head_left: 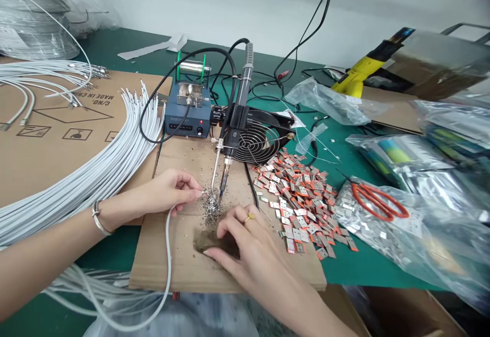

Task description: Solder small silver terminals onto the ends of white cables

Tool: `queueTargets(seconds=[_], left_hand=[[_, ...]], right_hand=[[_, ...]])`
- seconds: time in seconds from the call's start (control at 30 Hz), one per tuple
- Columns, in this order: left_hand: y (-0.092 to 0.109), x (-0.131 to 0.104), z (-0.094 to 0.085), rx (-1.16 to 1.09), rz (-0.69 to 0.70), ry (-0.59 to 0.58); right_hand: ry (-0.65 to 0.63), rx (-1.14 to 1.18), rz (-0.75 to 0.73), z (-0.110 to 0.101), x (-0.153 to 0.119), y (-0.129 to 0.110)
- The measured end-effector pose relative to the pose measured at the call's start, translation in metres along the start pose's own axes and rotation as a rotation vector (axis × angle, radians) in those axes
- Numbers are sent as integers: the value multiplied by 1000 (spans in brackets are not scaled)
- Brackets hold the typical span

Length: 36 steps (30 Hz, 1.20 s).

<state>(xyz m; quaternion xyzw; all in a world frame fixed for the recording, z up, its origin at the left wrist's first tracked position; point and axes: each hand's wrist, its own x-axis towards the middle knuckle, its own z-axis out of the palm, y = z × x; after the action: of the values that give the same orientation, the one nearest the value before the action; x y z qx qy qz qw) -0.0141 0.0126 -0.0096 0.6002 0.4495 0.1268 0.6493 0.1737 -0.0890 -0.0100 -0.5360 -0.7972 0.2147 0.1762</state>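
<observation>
My left hand (179, 190) is closed in a pinch on the end of a white cable (168, 255), whose tip points at the soldering iron (231, 140). The cable hangs from my fingers in a loop past the board's front edge. The iron is clamped in a stand, tip down, over a heap of solder bits (212, 205). Beside the heap my right hand (241, 245) curls its thumb and fingers around a flat brown pad (202, 240) lying on the cardboard (179, 270). Part of the pad is hidden under the fingers.
Many small metal connectors with orange parts (294, 199) lie right of the iron, near a round fan (258, 143). A blue solder feeder (187, 115) stands behind. White cables (115, 163) cover the left. Orange-handled scissors (378, 201) rest on plastic bags (406, 235) at right.
</observation>
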Motion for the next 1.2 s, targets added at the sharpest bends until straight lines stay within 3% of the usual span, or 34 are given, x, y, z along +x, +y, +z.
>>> queueTargets(seconds=[0.13, 0.27, 0.33, 0.6, 0.83, 1.07, 1.2], left_hand=[[2, -1, 1, -35, -11, 5], [2, 0, 0, -38, 5, -2], [2, 0, 0, -48, -4, -1], [2, -1, 1, -57, -3, 8], [-1, 0, 0, -40, 34, -10], [4, -1, -6, -18, 52, 26], [9, -5, -9, -2, 73, 59]], right_hand=[[55, 320, 122, -3, -1, 12], [358, 530, 252, -5, 13, 28], [450, 601, 274, -6, 23, 30], [266, 744, 317, -10, 33, 21], [532, 523, 232, -4, 26, 21], [358, 630, 260, -3, 34, 22], [360, 559, 235, -2, 27, 22]])
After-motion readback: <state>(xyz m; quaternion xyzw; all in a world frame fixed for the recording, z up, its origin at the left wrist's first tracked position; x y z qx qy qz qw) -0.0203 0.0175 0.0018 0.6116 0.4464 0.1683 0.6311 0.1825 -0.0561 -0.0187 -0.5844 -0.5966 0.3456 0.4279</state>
